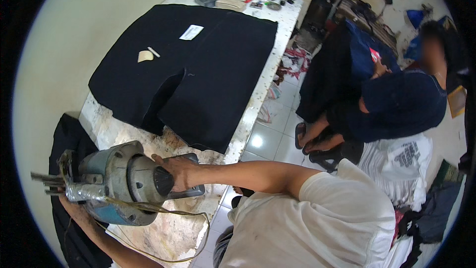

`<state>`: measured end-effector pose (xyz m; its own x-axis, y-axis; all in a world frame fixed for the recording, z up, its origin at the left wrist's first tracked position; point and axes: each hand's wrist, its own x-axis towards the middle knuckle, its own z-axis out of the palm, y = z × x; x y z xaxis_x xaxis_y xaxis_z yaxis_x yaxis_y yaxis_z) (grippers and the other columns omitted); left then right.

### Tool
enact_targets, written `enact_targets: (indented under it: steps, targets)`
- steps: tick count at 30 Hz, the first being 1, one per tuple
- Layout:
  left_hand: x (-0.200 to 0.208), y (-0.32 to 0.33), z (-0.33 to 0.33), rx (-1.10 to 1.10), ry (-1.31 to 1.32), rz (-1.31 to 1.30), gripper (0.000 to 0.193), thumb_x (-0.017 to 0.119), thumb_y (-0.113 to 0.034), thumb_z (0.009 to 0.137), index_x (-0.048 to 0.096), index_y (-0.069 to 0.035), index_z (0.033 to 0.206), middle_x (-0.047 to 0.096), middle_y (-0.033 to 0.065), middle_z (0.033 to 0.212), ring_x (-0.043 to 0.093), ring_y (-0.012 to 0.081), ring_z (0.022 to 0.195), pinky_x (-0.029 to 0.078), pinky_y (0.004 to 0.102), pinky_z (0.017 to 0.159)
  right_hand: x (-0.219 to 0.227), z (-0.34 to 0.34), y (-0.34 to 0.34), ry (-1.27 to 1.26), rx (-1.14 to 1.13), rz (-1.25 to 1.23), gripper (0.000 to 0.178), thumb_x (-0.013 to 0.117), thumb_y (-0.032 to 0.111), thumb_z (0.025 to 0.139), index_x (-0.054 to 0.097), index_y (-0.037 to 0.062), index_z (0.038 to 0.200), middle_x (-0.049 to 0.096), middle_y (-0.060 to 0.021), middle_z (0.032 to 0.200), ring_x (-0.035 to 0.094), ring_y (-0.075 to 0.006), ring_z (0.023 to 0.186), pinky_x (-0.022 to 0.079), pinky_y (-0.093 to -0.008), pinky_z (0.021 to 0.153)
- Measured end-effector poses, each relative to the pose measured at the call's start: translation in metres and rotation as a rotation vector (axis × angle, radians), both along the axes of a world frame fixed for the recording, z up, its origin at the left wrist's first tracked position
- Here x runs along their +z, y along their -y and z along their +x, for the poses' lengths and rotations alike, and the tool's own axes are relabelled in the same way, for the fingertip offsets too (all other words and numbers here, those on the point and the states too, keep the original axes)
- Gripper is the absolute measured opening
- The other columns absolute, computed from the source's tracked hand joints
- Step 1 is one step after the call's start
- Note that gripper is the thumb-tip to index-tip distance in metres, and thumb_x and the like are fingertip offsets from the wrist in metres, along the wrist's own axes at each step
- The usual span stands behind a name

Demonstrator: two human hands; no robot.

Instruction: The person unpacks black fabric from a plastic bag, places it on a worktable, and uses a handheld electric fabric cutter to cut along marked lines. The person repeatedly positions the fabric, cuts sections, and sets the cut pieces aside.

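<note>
An electric cloth cutting machine [119, 183], with a blue and grey motor housing and a taped cable, fills the lower left over the table. My right hand [181, 172] grips it beside the dark motor cap, above its grey base plate [193, 188]. My left hand [69, 207] reaches to the motor's far left side; its fingers are hidden behind the housing. Beyond the machine lies a large black cloth [218, 74], spread flat with a slit in its near edge. A white label [191, 32], a cream chalk piece [145, 56] and a thin white stick [154, 52] rest on it.
More black cloth [74, 139] hangs at the table's left side. Bottles, papers and small boxes crowd the table's far end [292, 12]. A loose cable [207, 223] loops near the front. On the right a seated person [404, 101] handles dark cloth, near stacked white fabric [396, 168].
</note>
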<state>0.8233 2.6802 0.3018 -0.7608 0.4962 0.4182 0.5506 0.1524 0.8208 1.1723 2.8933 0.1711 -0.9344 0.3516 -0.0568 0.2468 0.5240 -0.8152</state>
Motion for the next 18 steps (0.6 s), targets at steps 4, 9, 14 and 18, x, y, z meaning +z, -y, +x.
enact_targets:
  steps: [4, 9, 14, 18]
  targets:
    - [0.004, -0.007, -0.019, -0.165, -0.111, 0.016, 0.068, 0.061, -0.041, 0.104, 0.049, 0.007, 0.151, 0.058, 0.0198, 0.142, 0.056, 0.028, 0.13, 0.044, 0.0409, 0.111, -0.011, -0.016, 0.004, 0.032, -0.001, 0.046, 0.11, 0.074, 0.031, 0.085, 0.01, -0.009, 0.165, 0.075, -0.0261, 0.094, 0.074, -0.0445, 0.089, 0.06, -0.0488, 0.077]
    - [0.015, -0.032, 0.013, -0.085, -0.318, -0.132, 0.054, 0.059, -0.03, 0.101, 0.058, 0.006, 0.142, 0.067, 0.0185, 0.132, 0.064, 0.0287, 0.121, 0.048, 0.0394, 0.105, -0.02, -0.015, 0.016, 0.017, -0.077, 0.072, 0.086, 0.071, 0.028, 0.085, 0.038, -0.0007, 0.159, 0.076, -0.0241, 0.097, 0.074, -0.0392, 0.088, 0.06, -0.0476, 0.077]
    - [0.034, -0.046, 0.069, -0.117, -0.418, -0.055, 0.042, 0.062, -0.03, 0.104, 0.071, 0.005, 0.124, 0.076, 0.0194, 0.113, 0.069, 0.0259, 0.102, 0.052, 0.0372, 0.095, -0.014, 0.006, 0.016, 0.066, 0.023, 0.107, 0.081, 0.071, 0.028, 0.086, 0.04, -0.0006, 0.155, 0.075, -0.023, 0.096, 0.074, -0.0376, 0.086, 0.059, -0.0468, 0.075]
    - [0.052, -0.064, 0.106, -0.023, -0.266, -0.21, 0.051, 0.064, -0.046, 0.102, 0.074, 0.002, 0.118, 0.076, 0.0266, 0.101, 0.075, 0.0388, 0.096, 0.055, 0.0456, 0.09, -0.002, 0.024, 0.021, 0.173, -0.017, 0.052, 0.077, 0.071, 0.028, 0.086, 0.042, -0.0006, 0.152, 0.075, -0.0221, 0.094, 0.073, -0.0363, 0.084, 0.058, -0.0462, 0.074]
